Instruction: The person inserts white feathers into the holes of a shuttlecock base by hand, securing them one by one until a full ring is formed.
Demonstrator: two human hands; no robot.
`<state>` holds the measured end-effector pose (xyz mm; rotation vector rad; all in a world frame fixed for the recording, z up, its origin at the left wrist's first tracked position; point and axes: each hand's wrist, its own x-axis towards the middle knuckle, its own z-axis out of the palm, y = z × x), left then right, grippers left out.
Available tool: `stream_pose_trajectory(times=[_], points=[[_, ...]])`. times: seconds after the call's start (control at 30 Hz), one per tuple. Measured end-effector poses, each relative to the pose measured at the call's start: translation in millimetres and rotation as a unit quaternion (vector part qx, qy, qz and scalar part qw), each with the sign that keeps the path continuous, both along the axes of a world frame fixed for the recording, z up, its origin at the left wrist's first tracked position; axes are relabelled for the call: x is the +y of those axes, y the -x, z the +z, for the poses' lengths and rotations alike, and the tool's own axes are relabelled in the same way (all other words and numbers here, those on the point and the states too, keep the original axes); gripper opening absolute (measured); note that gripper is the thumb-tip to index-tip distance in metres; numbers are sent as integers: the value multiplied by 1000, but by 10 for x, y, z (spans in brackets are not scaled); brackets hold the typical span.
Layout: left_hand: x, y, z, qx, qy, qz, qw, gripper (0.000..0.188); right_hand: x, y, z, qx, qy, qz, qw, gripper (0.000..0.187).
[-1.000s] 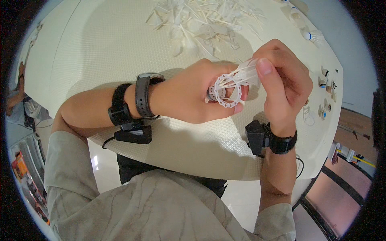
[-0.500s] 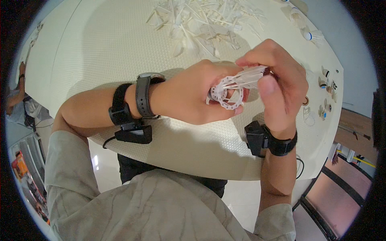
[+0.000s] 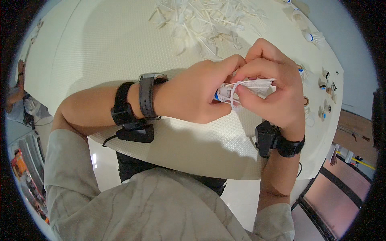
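Note:
My left hand is wrapped round the base end of a white shuttlecock, which shows a blue band beside the palm. The feathers point right, toward my other hand. My right hand closes on the shuttlecock from the right, its thumb and fingers pinching at the white ring and feather stems. Both hands meet over the near half of the table, fingertips close together. The cork end is mostly hidden inside my left hand.
A heap of loose white feathers lies beyond my hands on the pale textured table. Another shuttlecock rests at the far right edge. Several small cork bases are scattered at right. Another person's arm shows at far left.
The shuttlecock has turned from showing its open ring end toward me to lying more sideways, its blue band now visible. My right hand's thumb and fingers have moved left onto the ring.

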<state>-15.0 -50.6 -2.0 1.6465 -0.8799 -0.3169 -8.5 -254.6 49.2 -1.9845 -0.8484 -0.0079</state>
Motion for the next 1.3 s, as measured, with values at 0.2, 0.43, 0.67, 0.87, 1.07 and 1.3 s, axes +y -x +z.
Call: stream_pose_trajectory(times=[0.2,0.43,0.67,0.87,1.07,1.3], points=[[-60,-1,-7,51,72,24,996,51,24,-1,-14,1,-26,-22,999,16],[-47,3,-31,20,53,36,998,52,41,12,-23,12,-7,-20,1000,19],[-54,30,-37,-28,54,70,996,50,89,37,7,18,3,-39,999,23],[-31,32,52,-4,7,51,999,53,136,109,28,10,-7,-61,998,26],[-53,13,46,-7,50,96,994,42,80,78,44,-46,16,-72,996,24],[-12,-18,11,-82,-34,107,990,30,31,40,39,-117,25,-80,990,23]])
